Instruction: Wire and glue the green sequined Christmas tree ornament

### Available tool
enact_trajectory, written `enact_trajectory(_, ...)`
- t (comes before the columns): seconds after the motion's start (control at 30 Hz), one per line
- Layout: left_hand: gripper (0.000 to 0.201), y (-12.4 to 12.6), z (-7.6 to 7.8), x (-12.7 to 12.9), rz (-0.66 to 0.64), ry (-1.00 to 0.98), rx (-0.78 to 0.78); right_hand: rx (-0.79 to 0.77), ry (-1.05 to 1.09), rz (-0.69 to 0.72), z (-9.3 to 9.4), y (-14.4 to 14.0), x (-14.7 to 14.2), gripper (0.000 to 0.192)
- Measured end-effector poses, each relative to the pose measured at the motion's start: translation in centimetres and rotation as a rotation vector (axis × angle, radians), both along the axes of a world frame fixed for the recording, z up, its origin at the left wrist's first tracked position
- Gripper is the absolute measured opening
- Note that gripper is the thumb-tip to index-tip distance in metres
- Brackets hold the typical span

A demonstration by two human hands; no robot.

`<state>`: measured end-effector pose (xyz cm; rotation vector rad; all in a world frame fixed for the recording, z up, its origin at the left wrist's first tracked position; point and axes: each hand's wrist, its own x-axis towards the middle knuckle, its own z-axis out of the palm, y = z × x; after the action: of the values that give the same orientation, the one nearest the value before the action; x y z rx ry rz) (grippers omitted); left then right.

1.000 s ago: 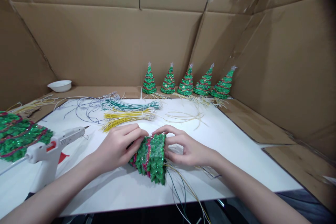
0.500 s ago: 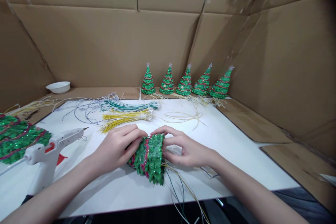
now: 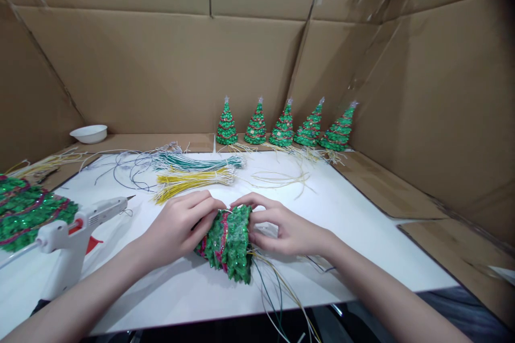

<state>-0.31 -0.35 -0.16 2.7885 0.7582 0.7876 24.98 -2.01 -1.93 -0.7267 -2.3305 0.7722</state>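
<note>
A small green sequined tree [image 3: 227, 244] with red trim lies on its side on the white board [image 3: 354, 236], and both hands grip it. My left hand [image 3: 177, 225] wraps its pointed end from the left. My right hand [image 3: 281, 228] pinches its wide base from the right. Thin yellow and green wires [image 3: 277, 295] trail from the base over the board's front edge.
A white glue gun [image 3: 76, 225] stands at the left, beside a pile of green sequined trees [image 3: 24, 209]. Bundles of green wires [image 3: 201, 162] and yellow wires [image 3: 193, 179] lie behind my hands. Several finished trees [image 3: 284, 126] line the cardboard back wall; a white bowl [image 3: 88, 133] sits far left.
The tree and both hands have shifted very slightly to the left and down; the grip is unchanged.
</note>
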Motion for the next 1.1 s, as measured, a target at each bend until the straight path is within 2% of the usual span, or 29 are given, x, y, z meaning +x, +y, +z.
enact_trajectory(1.1, 0.023, -0.12, -0.27, -0.06, 0.035, 0.051, -0.076, 0.002, -0.079, 0.045, 0.73, -0.28, 0.29, 0.011)
